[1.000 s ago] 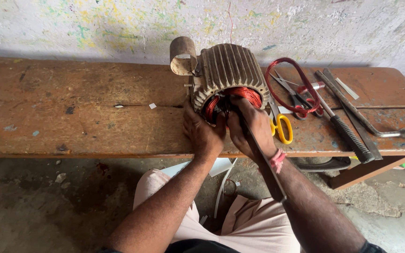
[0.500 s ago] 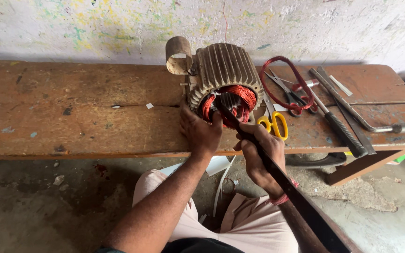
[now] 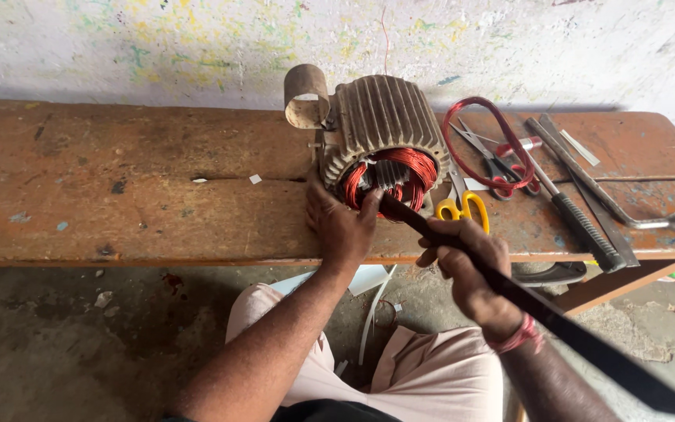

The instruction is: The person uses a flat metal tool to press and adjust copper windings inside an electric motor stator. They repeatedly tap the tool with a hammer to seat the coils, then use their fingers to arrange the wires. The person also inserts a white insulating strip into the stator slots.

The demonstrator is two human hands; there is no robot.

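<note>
Since half a second ago, right hand (image 3: 469,262) has drawn back from the stator, fist clamped on one long dark flat bar (image 3: 541,309) — tip still at the windings. Left hand (image 3: 343,227) lies open against the motor stator (image 3: 384,137): ribbed grey housing, red copper windings (image 3: 400,176) inside, standing on the wooden bench (image 3: 119,187). Beside it — one red wire loop (image 3: 487,141), one pair of yellow-handled scissors (image 3: 464,205).

the long dark bar (image 3: 556,320) runs off the lower right edge, its tip hidden inside the motor housing (image 3: 384,129).
</note>
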